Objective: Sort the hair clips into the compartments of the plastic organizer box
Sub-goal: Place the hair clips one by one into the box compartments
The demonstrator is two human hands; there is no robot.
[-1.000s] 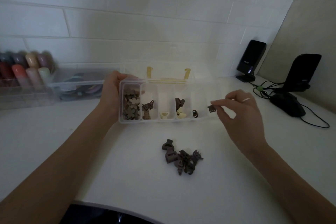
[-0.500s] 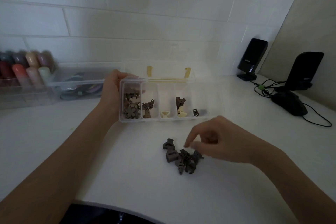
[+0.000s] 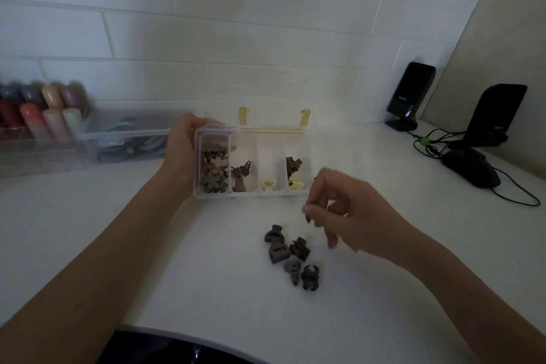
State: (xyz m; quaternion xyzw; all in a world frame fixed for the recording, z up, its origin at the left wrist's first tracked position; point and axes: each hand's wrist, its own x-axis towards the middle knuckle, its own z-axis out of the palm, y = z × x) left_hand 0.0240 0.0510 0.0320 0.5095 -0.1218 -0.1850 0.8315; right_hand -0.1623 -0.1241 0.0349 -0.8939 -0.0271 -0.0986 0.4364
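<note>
Your left hand [image 3: 184, 151] wraps the left end of the organizer box [image 3: 254, 193], fingers curled over its far-left corner. As I judge it, that steadies the light plastic tray so it cannot skid across the counter [image 3: 206, 275] while you drop pieces in. The lid stands open at the back, leaving every compartment free from above.

The leftmost compartment is packed with brown flower-shaped clips [image 3: 214, 170]. The next holds a couple of dark clips, the third one cream clip [image 3: 268, 185], and the fourth a mix of dark and cream. Anything further right is hidden behind your right hand [image 3: 351, 216].

That hand hovers between the box's near-right corner and the loose pile of dark clips [image 3: 292, 255], which lies near the middle of the counter, well apart from the box. Thumb and forefinger are drawn together at the tips, the other fingers loosely curled. Whether a clip sits in that pinch I cannot tell; the hand is blurred and nothing shows clearly between the fingertips.
</note>
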